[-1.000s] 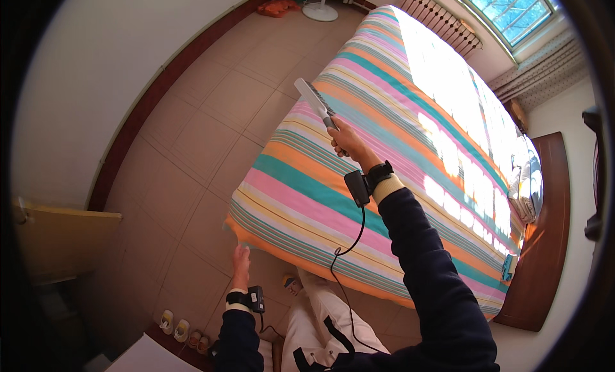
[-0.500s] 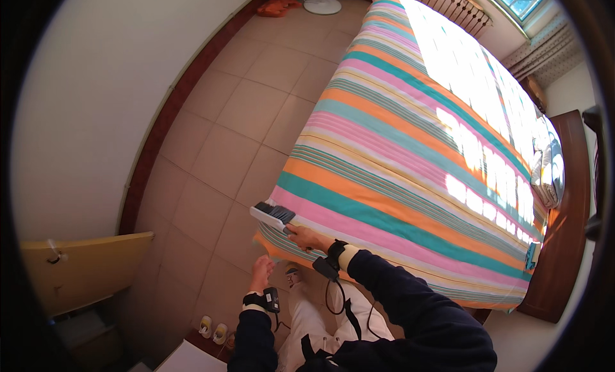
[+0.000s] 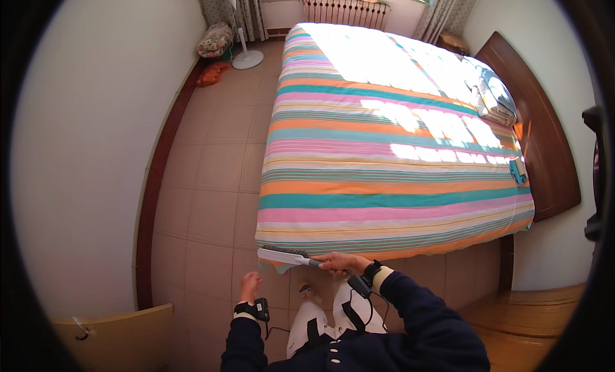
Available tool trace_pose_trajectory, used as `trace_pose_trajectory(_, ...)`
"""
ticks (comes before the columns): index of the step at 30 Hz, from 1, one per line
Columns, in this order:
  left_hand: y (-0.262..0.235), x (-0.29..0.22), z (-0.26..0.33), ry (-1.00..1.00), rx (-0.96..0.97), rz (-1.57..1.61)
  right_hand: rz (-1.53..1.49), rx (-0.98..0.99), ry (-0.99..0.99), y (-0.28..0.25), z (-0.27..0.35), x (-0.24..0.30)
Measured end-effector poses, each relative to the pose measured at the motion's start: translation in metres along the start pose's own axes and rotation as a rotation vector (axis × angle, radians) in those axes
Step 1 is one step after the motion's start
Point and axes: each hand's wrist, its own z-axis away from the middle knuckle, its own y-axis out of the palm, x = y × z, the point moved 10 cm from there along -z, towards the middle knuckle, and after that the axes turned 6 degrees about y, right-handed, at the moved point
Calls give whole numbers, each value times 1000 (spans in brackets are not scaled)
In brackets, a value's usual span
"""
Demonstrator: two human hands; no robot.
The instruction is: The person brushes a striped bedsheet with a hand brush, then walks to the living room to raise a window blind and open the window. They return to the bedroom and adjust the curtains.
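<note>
My right hand [image 3: 339, 263] is wrapped round the grey handle of a bed brush [image 3: 282, 255]. The brush has a long white back and dark bristles, which face the bed's near edge. It lies level along the near left corner of the striped bedspread [image 3: 384, 201]; whether the bristles touch the cloth I cannot tell. To the left of the brush, my left hand [image 3: 251, 285] hangs over the tiled floor with its fingers curled in and nothing visible in them. Both wrists wear straps with small black boxes and cables.
A folded quilt [image 3: 496, 106] and a small teal item [image 3: 517, 171] lie near the dark wooden headboard [image 3: 544, 141]. A white stand fan [image 3: 247, 59] and an orange bag [image 3: 213, 73] stand at the far left. A yellow panel [image 3: 118, 337] is low left, a wooden surface [image 3: 532, 327] low right.
My view has turned, so the bed now sits squarer before me and the fan shows more fully. The brush has swung from a steep slant to nearly level along the bed's near edge.
</note>
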Motion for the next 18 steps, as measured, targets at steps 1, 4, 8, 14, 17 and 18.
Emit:
trace_pose_trajectory(1,7,-4,3,-5,-2,-36,-69,-55,-105,1,13,3)
trace_pose_trajectory(4,63,-15,13,-16,143,-152,-381,-435,-206,-26,62,-21)
trace_pose_trajectory(8,129,-47,28,61,281,-171,-334,-332,111,-23,114,-87)
trace_pose_trajectory(14,249,-84,64,180,356,-341,-693,-589,-216,-63,216,-142)
trace_pose_trajectory(17,333,-78,95,200,459,-376,-733,-747,-175,-89,269,-208)
trace_pose_trajectory(18,367,-73,99,194,500,-404,-712,-788,-132,-97,289,-231)
